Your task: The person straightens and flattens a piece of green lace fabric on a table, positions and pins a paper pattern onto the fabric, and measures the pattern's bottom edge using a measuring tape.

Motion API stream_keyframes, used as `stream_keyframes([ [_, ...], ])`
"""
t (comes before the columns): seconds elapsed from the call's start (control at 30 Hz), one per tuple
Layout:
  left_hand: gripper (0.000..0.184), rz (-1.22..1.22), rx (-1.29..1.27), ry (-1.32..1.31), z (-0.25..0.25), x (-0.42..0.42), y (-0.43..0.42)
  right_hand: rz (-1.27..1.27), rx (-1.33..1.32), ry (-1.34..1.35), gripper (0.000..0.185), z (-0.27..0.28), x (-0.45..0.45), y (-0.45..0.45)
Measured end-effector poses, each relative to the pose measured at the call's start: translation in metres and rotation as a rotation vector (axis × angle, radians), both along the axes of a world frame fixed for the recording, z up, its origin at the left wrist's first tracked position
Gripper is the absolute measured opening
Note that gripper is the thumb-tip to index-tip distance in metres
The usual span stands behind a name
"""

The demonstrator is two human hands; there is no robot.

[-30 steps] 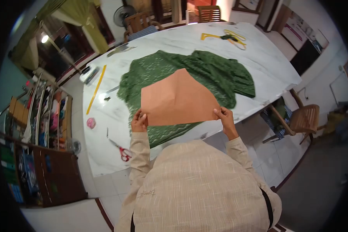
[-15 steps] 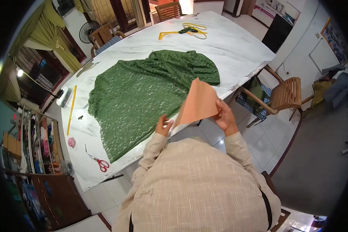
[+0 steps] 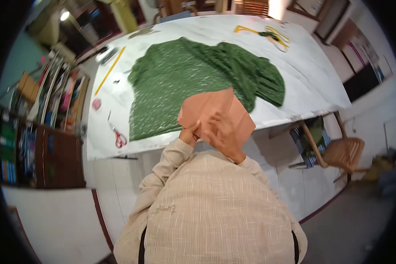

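My left hand [image 3: 190, 134] pinches creased peach paper sheet [image 3: 240, 119], near edge; right hand [image 3: 223, 134] blurred, grip unclear. Probably light, stiffish; best held by edges.

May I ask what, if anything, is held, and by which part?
Orange sheet, by its lower left edge, in the left hand; the right hand overlaps it, grip unclear.

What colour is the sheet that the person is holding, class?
The sheet is orange-pink. It shows best in the head view, the only one here.
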State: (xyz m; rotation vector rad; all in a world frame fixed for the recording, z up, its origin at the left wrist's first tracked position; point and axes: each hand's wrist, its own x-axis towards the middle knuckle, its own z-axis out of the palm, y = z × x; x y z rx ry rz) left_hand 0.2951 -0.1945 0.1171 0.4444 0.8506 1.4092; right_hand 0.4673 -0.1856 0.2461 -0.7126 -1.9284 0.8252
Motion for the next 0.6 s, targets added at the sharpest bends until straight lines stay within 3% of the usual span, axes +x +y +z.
stream_keyframes([
  [0.03, 0.034, 0.071, -0.075, -0.121, 0.000, -0.013, -0.008, -0.137, 0.178, -0.063, 0.027, -0.009, -0.002, 0.004],
  [0.1, 0.033, 0.126, -0.076, -0.176, 0.008, -0.036, -0.024, -0.141, -0.005, -0.017, 0.034, -0.030, -0.004, 0.013],
  [0.13, 0.032, 0.128, -0.068, -0.230, 0.017, -0.048, -0.030, -0.241, 0.039, -0.011, 0.040, -0.034, -0.005, 0.015],
  [0.27, 0.030, 0.167, -0.080, -0.328, 0.041, -0.099, -0.047, -0.232, -0.541, 0.018, 0.044, -0.069, -0.028, 0.025],
  [0.3, 0.031, 0.197, -0.108, -0.324, 0.043, -0.111, -0.049, -0.214, -0.543, 0.009, 0.044, -0.071, -0.044, 0.024],
  [0.53, 0.036, 0.277, -0.087, -0.348, 0.053, -0.247, -0.058, 0.035, -1.650, 0.780, 0.028, -0.083, -0.186, 0.006],
  [0.6, 0.032, 0.284, -0.065, -0.265, 0.051, -0.295, -0.066, 0.028, -1.639, 0.725, 0.028, -0.084, -0.223, 0.000],
])
